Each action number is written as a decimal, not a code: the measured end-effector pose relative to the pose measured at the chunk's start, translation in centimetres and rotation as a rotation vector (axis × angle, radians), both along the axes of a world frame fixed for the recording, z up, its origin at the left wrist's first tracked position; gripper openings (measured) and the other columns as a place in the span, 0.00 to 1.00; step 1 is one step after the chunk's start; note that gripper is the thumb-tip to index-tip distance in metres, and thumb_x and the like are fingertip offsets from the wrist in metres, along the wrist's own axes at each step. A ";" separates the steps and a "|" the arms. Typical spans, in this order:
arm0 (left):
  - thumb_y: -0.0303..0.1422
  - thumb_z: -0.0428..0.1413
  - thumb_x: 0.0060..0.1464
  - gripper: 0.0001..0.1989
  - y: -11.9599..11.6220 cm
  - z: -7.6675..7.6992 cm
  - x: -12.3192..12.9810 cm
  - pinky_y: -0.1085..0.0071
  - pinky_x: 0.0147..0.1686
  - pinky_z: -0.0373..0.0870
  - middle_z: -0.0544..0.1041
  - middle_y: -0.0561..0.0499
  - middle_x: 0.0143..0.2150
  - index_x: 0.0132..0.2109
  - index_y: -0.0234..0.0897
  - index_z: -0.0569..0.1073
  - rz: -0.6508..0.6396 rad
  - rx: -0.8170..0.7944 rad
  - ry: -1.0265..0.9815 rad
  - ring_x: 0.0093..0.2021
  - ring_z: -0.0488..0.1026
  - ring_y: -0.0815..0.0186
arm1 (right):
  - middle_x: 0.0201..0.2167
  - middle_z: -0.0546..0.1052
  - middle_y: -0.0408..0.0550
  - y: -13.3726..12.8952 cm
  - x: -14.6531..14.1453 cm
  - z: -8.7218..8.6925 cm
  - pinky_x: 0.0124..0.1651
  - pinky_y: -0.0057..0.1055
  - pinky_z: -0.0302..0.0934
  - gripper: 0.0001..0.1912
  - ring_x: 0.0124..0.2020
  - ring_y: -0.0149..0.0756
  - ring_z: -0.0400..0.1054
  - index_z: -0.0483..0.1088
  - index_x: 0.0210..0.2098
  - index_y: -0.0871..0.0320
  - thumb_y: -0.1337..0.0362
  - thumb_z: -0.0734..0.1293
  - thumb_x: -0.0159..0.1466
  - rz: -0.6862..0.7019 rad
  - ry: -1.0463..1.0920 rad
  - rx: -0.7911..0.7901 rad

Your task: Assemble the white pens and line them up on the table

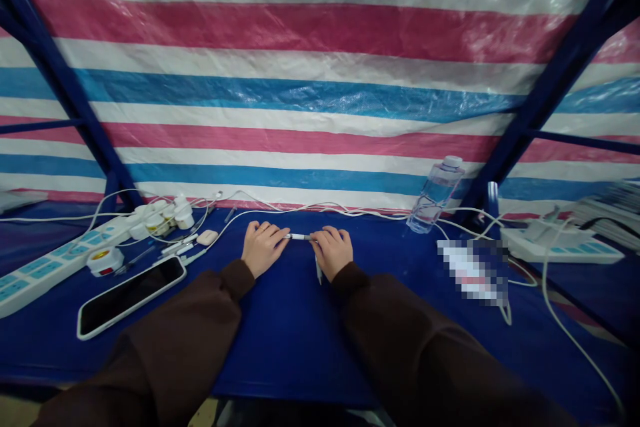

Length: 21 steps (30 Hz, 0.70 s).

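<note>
- The left hand (264, 247) has its fingers closed on one end of a slim white pen-like stick (300, 237) with a darker section near its right end.
- The right hand (331, 250) is closed on the other end, so the stick lies crosswise in the short gap between the two hands, over the middle of the blue counter (295, 347).
- A slim pale piece (319, 273) shows below the right hand, pointing toward the near edge — whether the hand touches it, I cannot tell.
- Both forearms wear dark brown sleeves (195, 327).
- Left of the hands, a phone (133, 296) with a pale case lies slanted, its screen dark; a small cream case (207, 237) sits just beyond its upper end.
- Farther left runs a long white power strip (60, 261) with blue-green socket panels, white plugs (183, 212) clustered near its far end.
- To the right, a clear bottle (436, 197) with a white cap stands near the striped sheet (320, 93).
- Near it lies a pixelated item (473, 273) — unreadable — and beyond that another power strip (595, 251).
</note>
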State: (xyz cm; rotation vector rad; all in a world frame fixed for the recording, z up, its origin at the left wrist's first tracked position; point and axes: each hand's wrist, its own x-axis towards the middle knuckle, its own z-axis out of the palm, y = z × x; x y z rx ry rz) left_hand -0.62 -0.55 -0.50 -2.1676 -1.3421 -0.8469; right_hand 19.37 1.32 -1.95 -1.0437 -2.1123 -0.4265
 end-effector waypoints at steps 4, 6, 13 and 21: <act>0.29 0.47 0.58 0.13 0.2 0.0 0.1 0.63 0.39 0.58 0.74 0.47 0.37 0.47 0.37 0.72 -0.042 -0.081 0.078 0.39 0.67 0.61 | 0.29 0.75 0.46 0.0 0.0 0.0 0.41 0.34 0.47 0.08 0.36 0.35 0.64 0.68 0.30 0.58 0.68 0.60 0.64 0.021 -0.003 0.051; 0.27 0.46 0.58 0.14 0.2 -0.1 0.3 0.64 0.39 0.60 0.73 0.47 0.37 0.49 0.36 0.70 -0.057 -0.110 0.102 0.39 0.67 0.60 | 0.30 0.74 0.47 0.0 0.0 -0.1 0.40 0.34 0.47 0.07 0.35 0.35 0.63 0.69 0.32 0.57 0.68 0.60 0.64 0.030 0.008 0.055; 0.34 0.48 0.58 0.13 0.0 -0.1 0.6 0.64 0.38 0.61 0.73 0.46 0.36 0.48 0.36 0.70 0.051 -0.114 0.036 0.39 0.66 0.59 | 0.38 0.75 0.51 0.1 -0.6 -0.4 0.40 0.36 0.49 0.18 0.38 0.38 0.64 0.62 0.53 0.63 0.71 0.57 0.64 0.125 -0.108 0.000; 0.43 0.44 0.60 0.17 -0.5 0.3 1.0 0.66 0.35 0.57 0.70 0.48 0.32 0.39 0.38 0.73 0.042 -0.137 0.062 0.37 0.64 0.60 | 0.38 0.76 0.49 0.4 -0.4 -0.7 0.42 0.35 0.49 0.12 0.41 0.37 0.64 0.68 0.43 0.59 0.73 0.58 0.63 0.145 -0.036 0.026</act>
